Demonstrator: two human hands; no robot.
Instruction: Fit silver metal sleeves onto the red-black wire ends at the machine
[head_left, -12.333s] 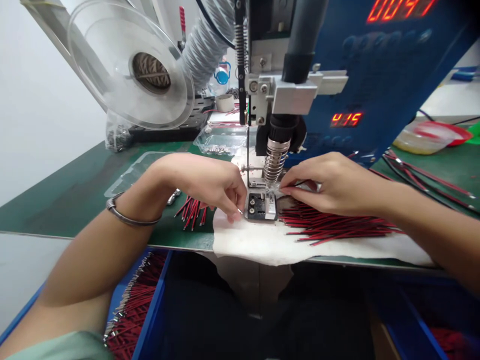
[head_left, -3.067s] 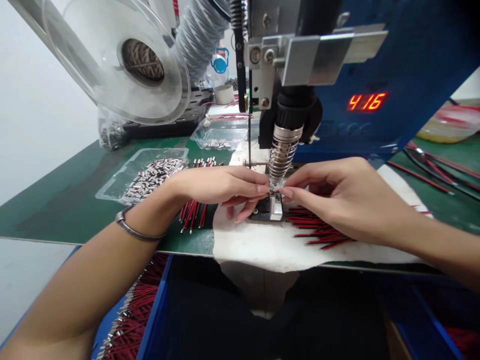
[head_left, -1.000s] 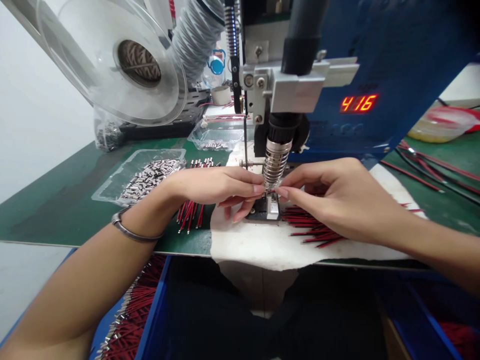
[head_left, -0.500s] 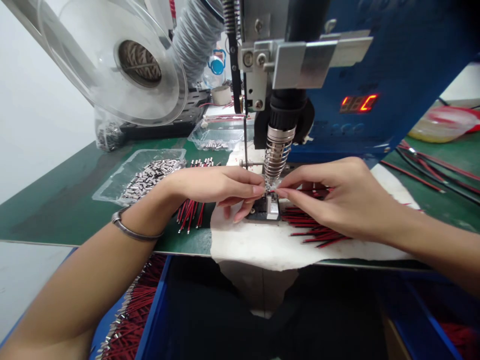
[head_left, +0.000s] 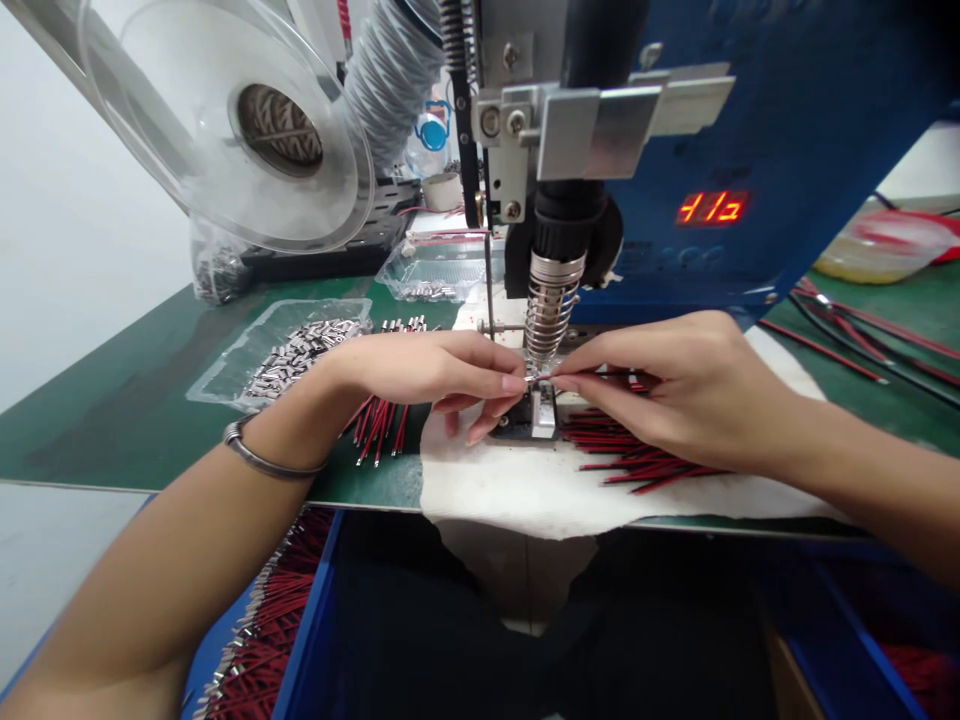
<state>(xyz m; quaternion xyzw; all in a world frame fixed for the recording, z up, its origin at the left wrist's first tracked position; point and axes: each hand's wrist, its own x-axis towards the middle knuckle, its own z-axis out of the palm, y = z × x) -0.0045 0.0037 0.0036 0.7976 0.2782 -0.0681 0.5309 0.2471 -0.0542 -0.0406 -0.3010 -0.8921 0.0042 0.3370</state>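
Under the spring-wrapped soldering head [head_left: 553, 300] of the blue machine, my two hands meet from either side. My left hand [head_left: 457, 378] pinches a small metal connector [head_left: 531, 379] between thumb and forefinger. From the right, my right hand [head_left: 660, 385] pinches a thin red-and-black wire [head_left: 619, 374], its end close to the connector. Whether the two touch cannot be made out. Just below them is the small metal fixture [head_left: 543, 412]. Beneath my right hand, a bundle of red and black wires [head_left: 622, 455] lies on a white cloth [head_left: 510, 490].
A clear tray of metal connectors [head_left: 300, 355] stands left, beside wires with connectors [head_left: 381, 425]. Behind is another clear tray [head_left: 442, 268]. A transparent fume hood [head_left: 217, 200] hangs upper left. Below the table edge, a blue bin [head_left: 311, 600] holds finished-looking wires. Thicker cables [head_left: 862, 340] lie right.
Both hands stay almost in place; my right hand's wire now shows more plainly beside the connector. The red display on the machine reads differently.
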